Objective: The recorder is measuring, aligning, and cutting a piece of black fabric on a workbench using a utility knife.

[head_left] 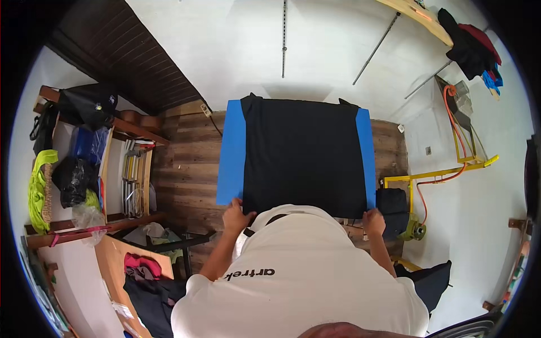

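Note:
A black cloth (304, 152) lies spread over a blue-topped table (230, 163), with strips of the blue surface showing along both sides. Small points of the cloth stick out at its two far corners; a few creases run down its left part. At the near left corner, my left hand (235, 217) pinches the cloth's edge between thumb and fingers. My right hand (373, 222) is closed on the near right corner, its fingertips partly hidden. The middle of the near edge is covered by my white shirt.
Shelves on the left hold bags, a lime-green cloth (40, 191) and bundled rods (131, 180). To the right stand a yellow metal frame (439, 174) with an orange hose (451, 112) and a dark box (391, 214). Dark garments (152, 293) lie on a wooden board (110, 265) at lower left.

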Motion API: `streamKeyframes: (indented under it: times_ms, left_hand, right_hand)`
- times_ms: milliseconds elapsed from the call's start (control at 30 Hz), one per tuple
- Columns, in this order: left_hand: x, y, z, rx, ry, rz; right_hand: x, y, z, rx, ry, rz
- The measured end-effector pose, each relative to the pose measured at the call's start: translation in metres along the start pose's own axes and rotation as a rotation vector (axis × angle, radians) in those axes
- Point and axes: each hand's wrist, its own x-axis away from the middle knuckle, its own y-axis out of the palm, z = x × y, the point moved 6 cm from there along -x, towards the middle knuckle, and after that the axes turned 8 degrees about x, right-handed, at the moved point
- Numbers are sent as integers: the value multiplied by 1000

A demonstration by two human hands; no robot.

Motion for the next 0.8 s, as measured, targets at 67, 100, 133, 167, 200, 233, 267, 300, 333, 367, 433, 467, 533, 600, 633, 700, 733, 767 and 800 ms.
streamKeyframes:
  times_ms: [67,100,133,167,200,233,267,300,333,367,433,467,533,600,633,700,733,767,800]
  left_hand:
    - [-7,-30,23,-7,164,392]
    - [-27,-32,48,99,230,464]
    - [-41,-40,56,136,213,478]
    - [-52,-51,62,153,202,507]
    - [-68,-51,75,131,152,507]
    - [-83,-50,89,88,110,526]
    - [-95,-47,101,104,120,527]
    - [-108,-40,112,75,98,479]
    - [-119,-37,120,5,87,467]
    - [-132,-35,126,48,84,436]
    - [-151,-25,136,265,98,281]
    - [-150,-27,138,283,119,303]
    - [-139,-23,139,1375,172,59]
    - [-114,-42,152,1546,251,-19]
    - [-93,-50,166,1626,356,-131]
    - [-47,-62,189,1700,454,-256]
    - [-27,-65,201,1705,456,-309]
    - [-7,-71,216,1730,539,-408]
    - [4,-73,221,1710,453,-371]
  right_hand:
    - [13,-43,-34,-22,-163,638]
    - [6,-70,-49,-56,-259,839]
    - [-2,-72,-71,-162,-306,788]
    - [-7,-68,-99,-287,-360,749]
    - [-14,-70,-129,-307,-456,716]
    - [-20,-71,-157,-324,-515,684]
    - [-16,-69,-185,-372,-649,669]
    - [-12,-67,-211,-419,-739,642]
    - [-9,-63,-236,-426,-834,544]
    - [-5,-60,-258,-439,-899,438]
    - [11,-61,-286,-373,-1027,362]
    - [19,-65,-294,-371,-1055,328]
    - [34,-86,-298,-484,-1083,303]
    - [51,-106,-299,-586,-1078,251]
    - [59,-120,-295,-671,-1058,264]
    - [76,-145,-290,-790,-1045,308]
    - [85,-155,-291,-788,-1047,315]
    - [95,-166,-291,-825,-1066,362]
    - [103,-175,-291,-857,-1078,403]
